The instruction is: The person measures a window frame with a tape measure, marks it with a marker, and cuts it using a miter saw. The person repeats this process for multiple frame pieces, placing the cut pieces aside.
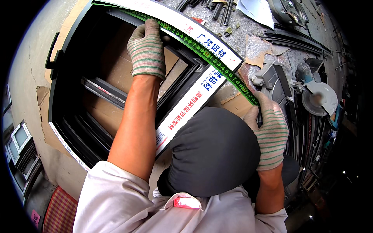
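Note:
A dark aluminium window frame [70,70] with white protective film strips lies flat on cardboard. A green measuring tape [202,52] stretches along its far rail. My left hand [147,48], in a striped knit glove, presses the tape down on that rail. My right hand [272,130], gloved the same way, holds the tape's other end past the frame's right corner. My knee in dark trousers [213,151] sits between my arms.
A circular saw [316,95] and a grey metal tool [268,79] lie at the right. Dark metal profiles [295,37] and cardboard scraps [256,52] litter the concrete floor beyond. More framed pieces [19,147] lean at the left; a checked cloth [60,211] lies at lower left.

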`<state>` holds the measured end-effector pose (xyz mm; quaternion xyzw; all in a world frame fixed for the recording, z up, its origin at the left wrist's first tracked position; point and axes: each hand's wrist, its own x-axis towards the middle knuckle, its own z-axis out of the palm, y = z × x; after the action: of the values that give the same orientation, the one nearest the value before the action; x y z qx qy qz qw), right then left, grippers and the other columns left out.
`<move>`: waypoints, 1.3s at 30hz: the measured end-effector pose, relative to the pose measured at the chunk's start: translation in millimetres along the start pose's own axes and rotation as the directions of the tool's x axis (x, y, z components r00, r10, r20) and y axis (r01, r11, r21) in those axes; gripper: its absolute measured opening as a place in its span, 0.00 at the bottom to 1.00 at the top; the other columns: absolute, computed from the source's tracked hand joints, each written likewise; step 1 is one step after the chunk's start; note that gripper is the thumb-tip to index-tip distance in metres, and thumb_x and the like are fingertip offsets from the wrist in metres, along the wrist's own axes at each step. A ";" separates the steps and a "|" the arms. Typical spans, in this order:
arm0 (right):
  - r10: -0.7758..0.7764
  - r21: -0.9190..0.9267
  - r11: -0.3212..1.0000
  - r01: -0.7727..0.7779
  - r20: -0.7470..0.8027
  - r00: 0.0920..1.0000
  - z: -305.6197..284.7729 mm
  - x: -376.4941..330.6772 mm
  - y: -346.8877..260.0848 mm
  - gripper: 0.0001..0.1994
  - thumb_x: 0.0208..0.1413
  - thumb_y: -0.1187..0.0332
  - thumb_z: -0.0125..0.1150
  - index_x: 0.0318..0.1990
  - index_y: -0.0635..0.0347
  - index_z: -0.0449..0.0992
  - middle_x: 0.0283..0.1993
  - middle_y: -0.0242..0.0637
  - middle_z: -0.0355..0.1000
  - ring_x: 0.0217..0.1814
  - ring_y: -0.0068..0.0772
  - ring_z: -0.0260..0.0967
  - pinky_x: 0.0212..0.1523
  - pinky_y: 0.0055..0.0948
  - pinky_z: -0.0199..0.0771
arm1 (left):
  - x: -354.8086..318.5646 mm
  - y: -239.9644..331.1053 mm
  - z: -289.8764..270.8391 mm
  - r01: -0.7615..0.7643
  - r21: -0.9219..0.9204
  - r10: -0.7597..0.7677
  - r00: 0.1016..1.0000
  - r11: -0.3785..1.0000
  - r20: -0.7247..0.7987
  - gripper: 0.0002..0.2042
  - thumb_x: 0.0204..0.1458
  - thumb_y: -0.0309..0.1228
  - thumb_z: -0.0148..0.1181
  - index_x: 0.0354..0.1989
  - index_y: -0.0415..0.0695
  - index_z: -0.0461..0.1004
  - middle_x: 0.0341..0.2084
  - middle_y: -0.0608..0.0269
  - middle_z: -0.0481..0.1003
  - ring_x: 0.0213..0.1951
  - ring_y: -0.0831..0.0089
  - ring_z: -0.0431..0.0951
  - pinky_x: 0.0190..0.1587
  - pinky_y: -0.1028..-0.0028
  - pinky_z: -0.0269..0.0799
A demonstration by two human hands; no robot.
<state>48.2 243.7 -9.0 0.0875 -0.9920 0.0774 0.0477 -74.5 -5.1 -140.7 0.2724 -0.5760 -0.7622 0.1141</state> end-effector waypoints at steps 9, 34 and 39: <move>-0.022 0.000 1.000 0.022 -0.011 1.000 3.9 5.3 -1.9 0.15 0.54 0.73 0.62 0.50 0.63 0.78 0.39 0.48 0.77 0.39 0.52 0.77 0.41 0.45 0.79 | -3.2 1.6 2.0 -0.007 -0.013 0.006 1.000 1.000 -0.024 0.16 0.66 0.39 0.59 0.42 0.33 0.77 0.24 0.63 0.78 0.23 0.79 0.75 0.29 0.78 0.72; 0.169 0.083 0.981 -0.177 0.094 0.981 10.8 16.5 -3.6 0.11 0.57 0.66 0.54 0.41 0.59 0.81 0.39 0.42 0.80 0.44 0.43 0.78 0.36 0.46 0.76 | 28.8 -18.3 -21.7 0.055 -0.060 -0.046 0.989 0.997 0.141 0.24 0.63 0.44 0.63 0.57 0.37 0.73 0.48 0.54 0.79 0.46 0.60 0.80 0.51 0.63 0.77; 0.191 0.137 0.970 -0.199 0.068 0.979 8.9 18.2 1.3 0.12 0.59 0.66 0.51 0.43 0.58 0.80 0.42 0.43 0.79 0.45 0.46 0.78 0.43 0.50 0.74 | 42.3 -15.4 -22.9 0.041 -0.082 -0.031 0.993 0.996 0.118 0.25 0.62 0.45 0.64 0.59 0.39 0.72 0.50 0.54 0.78 0.48 0.61 0.79 0.53 0.63 0.77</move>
<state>29.3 240.5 -16.1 -0.0053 -0.9886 0.1502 0.0067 -94.7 -39.6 -171.5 0.2328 -0.5439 -0.8025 0.0779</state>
